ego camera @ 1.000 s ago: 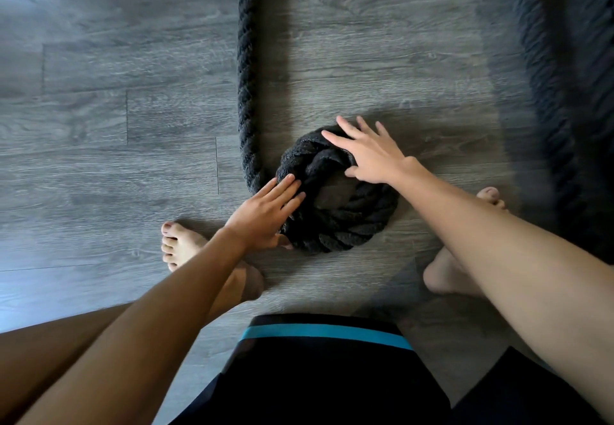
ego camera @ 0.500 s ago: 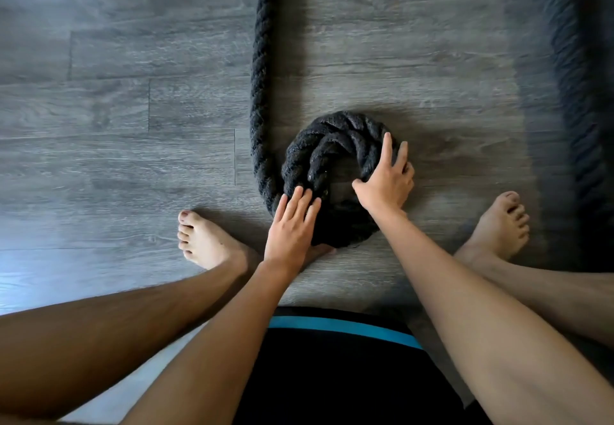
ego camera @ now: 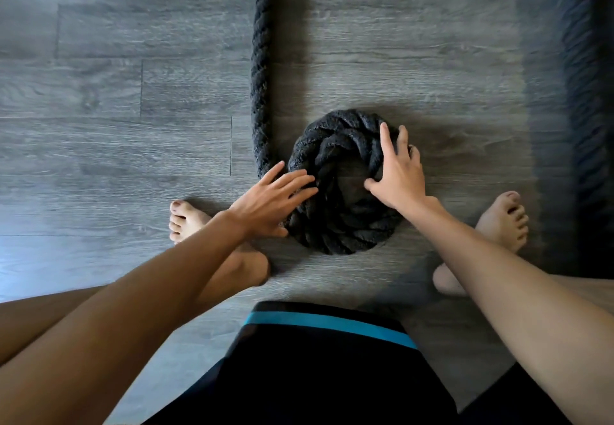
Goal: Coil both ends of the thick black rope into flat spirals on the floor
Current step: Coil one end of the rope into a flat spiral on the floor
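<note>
Head view, wide-angle. Overall dim to moderate, daylight-like. Brightest zone: pale bluish sheen on the grey wood-plank floor [ego camera: 99,145] at lower left, so light enters from the left. Broad dark shadow band down the right edge, swallowing the second run of rope [ego camera: 584,99], which reads soft and smeared. Soft shadows fall right of the straight rope [ego camera: 260,59] and around the coil [ego camera: 335,225]. Coil centre too dark for detail. Forearms and black shorts [ego camera: 315,374] at the bottom edge are stretched and slightly blurred. Plank seams bow near the frame edges.
</note>
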